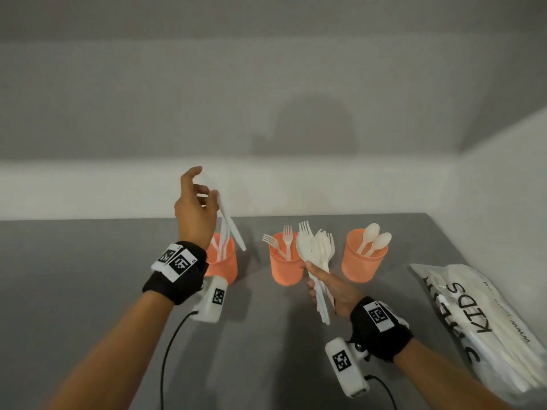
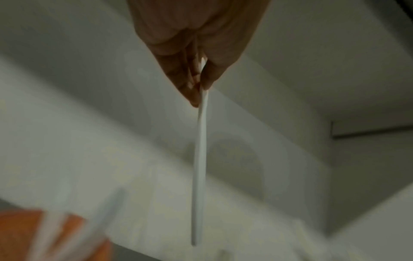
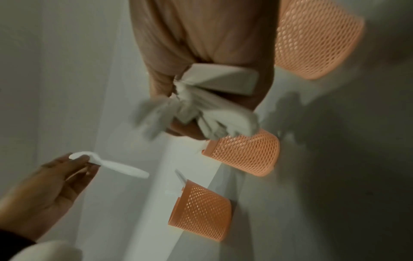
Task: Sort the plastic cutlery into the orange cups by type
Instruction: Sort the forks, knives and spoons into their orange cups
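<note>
White plastic knife point(image 1: 229, 223) is pinched by the left hand point(image 1: 194, 211) above the left orange cup point(image 1: 222, 260) near the tabletop's back edge. Mixed cutlery bundle point(image 1: 316, 255) is gripped by the right hand point(image 1: 331, 287). The knife is best lowered upright.

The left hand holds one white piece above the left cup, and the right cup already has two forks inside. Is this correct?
Not quite: the right cup holds two spoons, not forks, as the head view shows. The left hand does hold one white piece above the left cup.
</note>
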The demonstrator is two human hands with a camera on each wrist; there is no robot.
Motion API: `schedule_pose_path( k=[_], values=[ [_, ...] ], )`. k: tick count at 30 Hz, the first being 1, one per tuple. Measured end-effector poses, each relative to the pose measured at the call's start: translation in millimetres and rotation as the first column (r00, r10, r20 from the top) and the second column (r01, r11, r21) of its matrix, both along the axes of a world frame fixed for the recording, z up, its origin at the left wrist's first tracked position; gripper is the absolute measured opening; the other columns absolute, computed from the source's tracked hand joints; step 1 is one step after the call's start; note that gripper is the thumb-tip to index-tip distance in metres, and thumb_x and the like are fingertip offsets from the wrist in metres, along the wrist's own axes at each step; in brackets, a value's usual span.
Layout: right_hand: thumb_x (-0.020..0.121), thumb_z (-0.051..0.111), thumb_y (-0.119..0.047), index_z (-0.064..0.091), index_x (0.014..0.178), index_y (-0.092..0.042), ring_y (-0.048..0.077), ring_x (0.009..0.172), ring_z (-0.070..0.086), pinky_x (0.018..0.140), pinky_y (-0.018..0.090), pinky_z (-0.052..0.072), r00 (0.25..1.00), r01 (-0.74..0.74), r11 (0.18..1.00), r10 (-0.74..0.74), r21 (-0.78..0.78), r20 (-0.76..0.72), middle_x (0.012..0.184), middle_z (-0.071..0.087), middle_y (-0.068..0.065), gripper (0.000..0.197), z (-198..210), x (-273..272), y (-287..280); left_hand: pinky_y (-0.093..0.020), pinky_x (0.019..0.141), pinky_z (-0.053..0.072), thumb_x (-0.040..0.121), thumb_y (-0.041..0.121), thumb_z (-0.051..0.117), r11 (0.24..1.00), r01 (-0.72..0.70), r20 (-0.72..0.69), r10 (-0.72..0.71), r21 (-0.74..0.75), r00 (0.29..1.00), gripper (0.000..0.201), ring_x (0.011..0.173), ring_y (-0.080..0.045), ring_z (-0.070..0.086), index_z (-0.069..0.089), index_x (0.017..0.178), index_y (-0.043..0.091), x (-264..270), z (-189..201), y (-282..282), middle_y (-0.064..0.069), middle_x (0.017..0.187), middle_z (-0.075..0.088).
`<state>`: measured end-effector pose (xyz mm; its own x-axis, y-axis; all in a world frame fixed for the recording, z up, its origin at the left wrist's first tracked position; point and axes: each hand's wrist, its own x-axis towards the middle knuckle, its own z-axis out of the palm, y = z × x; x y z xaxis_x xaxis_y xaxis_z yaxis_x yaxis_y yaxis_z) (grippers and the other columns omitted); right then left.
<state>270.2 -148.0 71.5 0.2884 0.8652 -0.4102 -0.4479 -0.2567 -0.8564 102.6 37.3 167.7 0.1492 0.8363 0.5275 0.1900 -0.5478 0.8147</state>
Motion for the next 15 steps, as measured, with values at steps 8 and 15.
schedule_pose_path(
  k=[8,15],
  values=[
    [0.093,0.048,-0.035,0.058,0.099,-0.018,0.005,0.052,0.041,0.049,0.015,0.036,0.995,-0.063,0.998,0.064,-0.013,0.083,0.064,0.046,-0.006,0.020,12.3,-14.8,6.0,-0.035,0.071,0.049,0.091,0.003,0.048,0.999,-0.033,-0.300,0.034,0.010,0.953,0.030,0.076,-0.029,0.060,0.049,0.121,0.007,-15.4,-67.4,34.3,-0.016,0.092,0.062],
    [0.090,0.051,-0.038,0.053,0.086,-0.019,0.006,0.053,0.041,0.048,0.016,0.037,0.993,-0.041,0.999,0.043,-0.025,0.106,0.063,0.048,-0.006,0.020,14.3,-8.2,-2.0,-0.042,0.093,0.044,0.089,0.009,0.054,0.996,-0.069,-0.467,0.037,-0.053,0.884,0.035,0.111,-0.035,0.052,0.053,0.124,0.004,-2.8,-91.9,30.7,-0.020,0.126,0.049]
  ],
)
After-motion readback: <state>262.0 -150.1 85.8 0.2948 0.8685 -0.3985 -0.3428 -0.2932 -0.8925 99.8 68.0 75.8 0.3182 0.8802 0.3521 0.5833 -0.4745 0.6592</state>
